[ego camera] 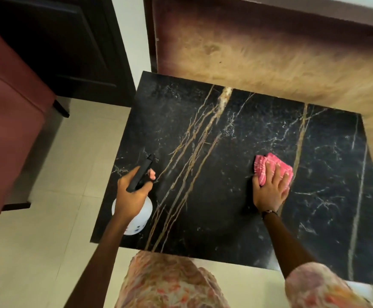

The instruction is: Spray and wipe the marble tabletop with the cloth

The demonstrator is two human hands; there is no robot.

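Observation:
The black marble tabletop (214,196) with gold and white veins fills the middle of the view. My left hand (132,194) grips a white spray bottle (140,215) by its black trigger head, held over the table's left edge with the nozzle pointing away from me. My right hand (272,187) presses flat on a folded pink cloth (263,165), fingers spread, on the table's right half. Fine droplets show on the far part of the marble.
A red upholstered seat (7,121) stands at the left on pale floor tiles (47,241). A shaggy tan rug (270,54) lies beyond the table. A dark cabinet (70,41) stands at the back left.

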